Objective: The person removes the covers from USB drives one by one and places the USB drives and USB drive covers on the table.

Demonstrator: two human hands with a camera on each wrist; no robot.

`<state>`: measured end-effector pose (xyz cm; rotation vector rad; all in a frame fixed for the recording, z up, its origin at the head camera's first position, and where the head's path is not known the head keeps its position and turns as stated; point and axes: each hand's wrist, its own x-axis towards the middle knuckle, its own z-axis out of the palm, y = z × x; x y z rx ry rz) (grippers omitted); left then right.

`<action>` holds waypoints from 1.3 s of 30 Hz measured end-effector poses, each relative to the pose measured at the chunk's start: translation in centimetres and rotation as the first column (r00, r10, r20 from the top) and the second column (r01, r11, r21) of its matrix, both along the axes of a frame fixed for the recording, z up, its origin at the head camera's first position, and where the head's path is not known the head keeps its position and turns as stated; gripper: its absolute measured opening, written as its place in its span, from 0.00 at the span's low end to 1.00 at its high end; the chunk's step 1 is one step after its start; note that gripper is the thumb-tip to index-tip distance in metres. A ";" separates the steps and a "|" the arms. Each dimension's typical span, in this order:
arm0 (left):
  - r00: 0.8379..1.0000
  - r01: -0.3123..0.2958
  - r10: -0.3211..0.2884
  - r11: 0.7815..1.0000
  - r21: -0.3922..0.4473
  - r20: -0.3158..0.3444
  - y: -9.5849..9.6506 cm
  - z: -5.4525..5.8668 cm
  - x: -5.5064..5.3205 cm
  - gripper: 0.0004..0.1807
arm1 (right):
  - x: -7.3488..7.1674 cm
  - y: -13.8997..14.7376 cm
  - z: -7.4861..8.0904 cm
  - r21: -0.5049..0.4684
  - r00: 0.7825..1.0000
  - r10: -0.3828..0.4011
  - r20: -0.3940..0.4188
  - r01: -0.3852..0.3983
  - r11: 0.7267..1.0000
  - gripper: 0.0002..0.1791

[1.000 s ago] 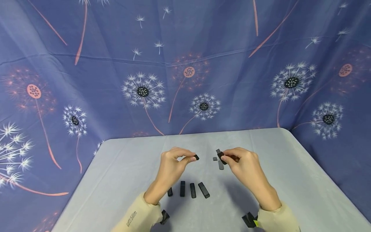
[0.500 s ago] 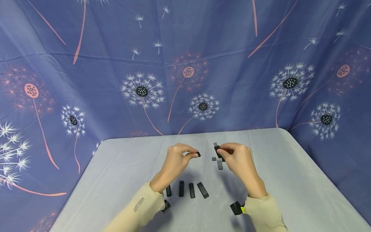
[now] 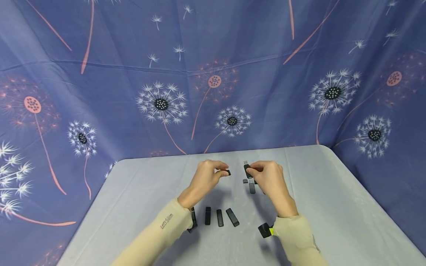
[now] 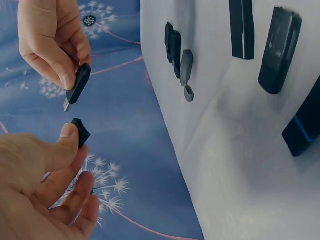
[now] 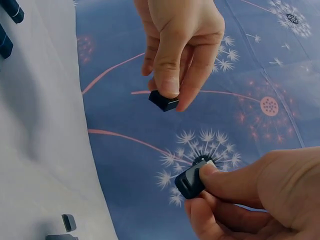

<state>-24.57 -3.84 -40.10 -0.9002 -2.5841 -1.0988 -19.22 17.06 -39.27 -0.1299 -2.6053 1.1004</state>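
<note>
My left hand point(image 3: 203, 180) pinches a small black USB stick cap point(image 4: 80, 133) between thumb and forefinger, the other fingers loosely bent. Across a short gap, my right hand point(image 3: 269, 180) grips a black USB stick point(image 3: 247, 171) by its body, its bare metal plug point(image 4: 67, 105) showing. Cap and stick are apart, both held above the table. Below the right hand lie a grey USB stick point(image 3: 252, 187) and its separate small grey cap point(image 3: 245, 181). Dark pieces point(image 4: 173, 50) beside the grey stick are mostly hidden by the right hand in the head view.
Several black USB sticks lie in a row nearer me, among them an upright-lying one point(image 3: 208, 216), a middle one point(image 3: 220, 218) and a slanted one point(image 3: 232, 217). The pale table point(image 3: 332, 207) ends at a blue dandelion-print curtain point(image 3: 283, 122).
Both hands have moved up and closer together, with the cap and the stick still held. The stick has turned so its plug points more away from me.
</note>
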 end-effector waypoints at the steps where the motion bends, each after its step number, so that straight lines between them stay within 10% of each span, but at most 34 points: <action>1: 1.000 0.004 -0.004 1.000 -0.012 0.003 0.0 0.0 -0.2 0.09 | -0.2 0.0 -0.1 0.006 1.000 -0.001 0.000 0.001 1.000 0.10; 39: 0.982 0.095 -0.040 0.951 -0.295 0.186 3.1 -4.4 -5.8 0.02 | -4.5 -2.0 -5.2 -0.044 0.940 -0.021 0.341 0.038 0.998 0.07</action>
